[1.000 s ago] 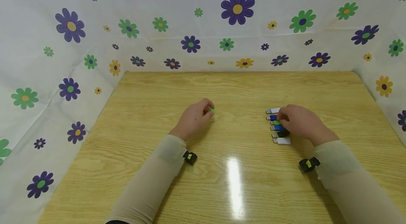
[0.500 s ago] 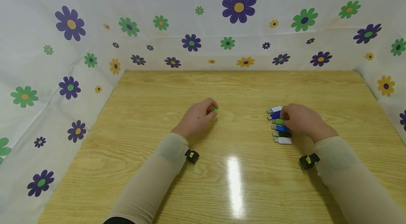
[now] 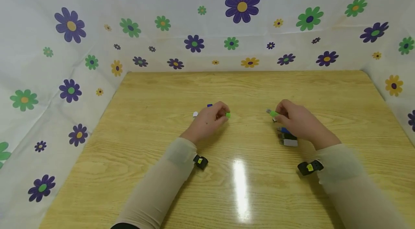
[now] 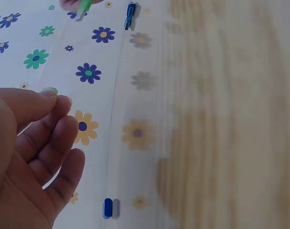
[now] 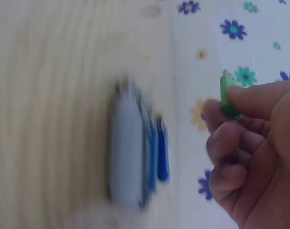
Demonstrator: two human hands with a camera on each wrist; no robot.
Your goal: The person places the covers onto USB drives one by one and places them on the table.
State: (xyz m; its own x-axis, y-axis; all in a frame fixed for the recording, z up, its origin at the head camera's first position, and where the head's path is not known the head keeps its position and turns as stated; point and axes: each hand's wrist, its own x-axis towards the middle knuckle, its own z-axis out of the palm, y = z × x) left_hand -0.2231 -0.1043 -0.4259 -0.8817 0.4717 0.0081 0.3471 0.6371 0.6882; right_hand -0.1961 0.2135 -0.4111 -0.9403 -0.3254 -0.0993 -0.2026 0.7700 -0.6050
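Between thumb and fingertips, my left hand (image 3: 209, 119) pinches a small bright green cap (image 3: 228, 115); only its edge shows in the left wrist view. My right hand (image 3: 296, 120) grips a green USB flash drive (image 3: 273, 113), its metal plug bare and pointing left toward the cap. The drive is raised off the table in the right wrist view. Below that hand lie more USB flash drives: a blue one (image 3: 284, 130), a black one (image 3: 289, 136) and a white one (image 3: 290, 142). Others in the row are partly hidden by the right hand.
Behind the left hand, a white cap (image 3: 195, 114) and a dark blue cap (image 3: 209, 105) lie on the wooden table (image 3: 181, 88). A flower-printed white cloth (image 3: 214, 27) rises along the table's back and sides.
My right hand has picked the green flash drive out of the row and brought it up and left. My left hand has shifted slightly right with the green cap, uncovering two caps.
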